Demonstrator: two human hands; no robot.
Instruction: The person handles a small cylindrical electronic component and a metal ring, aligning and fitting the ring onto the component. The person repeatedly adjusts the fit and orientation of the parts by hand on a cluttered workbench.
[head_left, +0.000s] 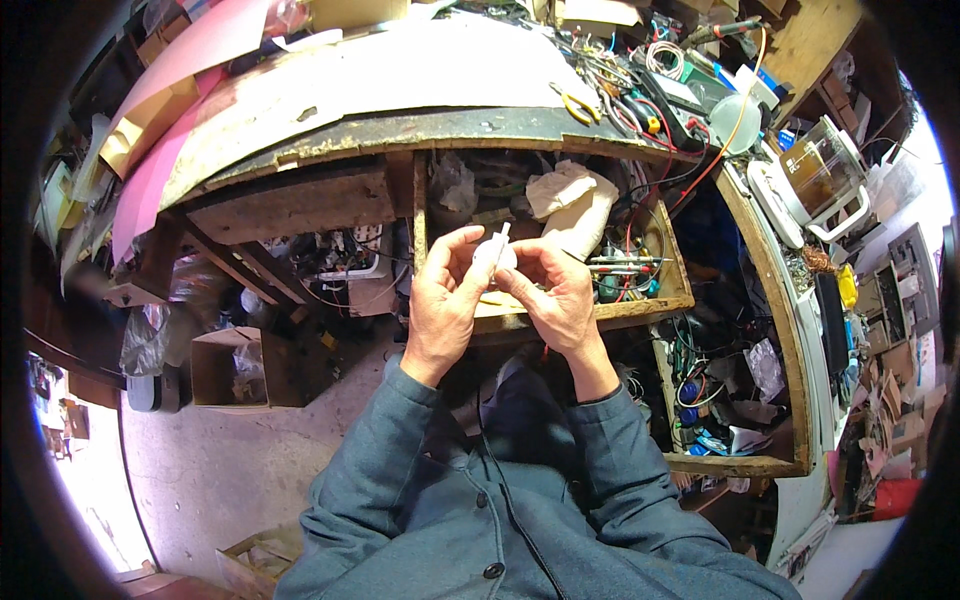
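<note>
Between my two hands, over an open wooden drawer (643, 305), is a small white piece (497, 250) with a thin stem pointing up. My left hand (445, 310) grips it between thumb and fingers. From the other side, the thumb and curled fingers of my right hand (558, 305) pinch the same piece. My fingertips cover part of it, so its exact kind does not show. Beyond my hands, a crumpled off-white cloth (578, 205) lies in the drawer. Several slim tools (628, 266) rest to the right of my right hand.
Yellow-handled pliers (577, 106) lie on the workbench (400, 70), near tangled wires (625, 85). At the right stands an appliance with a glass jug (825, 170). A lower-right wooden compartment (745, 464) holds cables and bags. A cardboard box (228, 365) sits on the floor at left.
</note>
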